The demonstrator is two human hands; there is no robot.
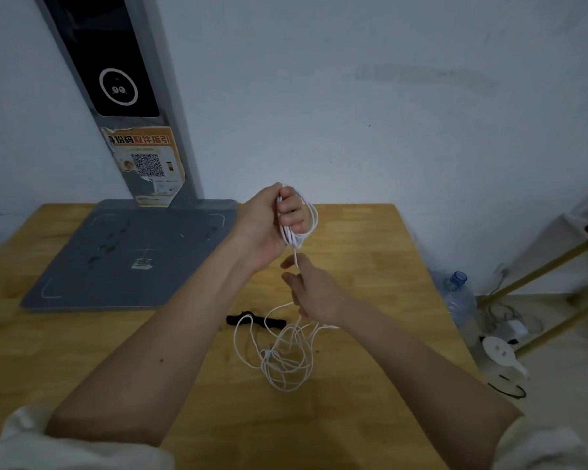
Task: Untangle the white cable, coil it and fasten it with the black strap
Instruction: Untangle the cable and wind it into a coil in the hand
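On the left of the wooden tabletop [370, 232] a grey pad [123, 259] is seen, with a dark stand [116, 79] rising from it against the wall. Further right, the left hand [269, 225] is raised above the tabletop, and its fingers [294, 212] are curled tightly around several finished loops of the white cable [286, 354]. From this bundle one strand is led straight down to the right hand [314, 290], which is held just below the left one. The strand appears to be pinched lightly between the thumb and the fingers of the right hand, though the exact contact is blurred and cannot be told for sure.

Below both hands the rest of the cable is lying on the tabletop as a loose tangle, with a small knot in its middle. The black strap [257, 320] is lying flat just left of the tangle, its long axis running left to right, and one white loop is laid across it.

The coiling is judged to be partly done. For the next loop, the strand must be drawn upward from the tangle, which lies directly beneath the right hand, the nearer one
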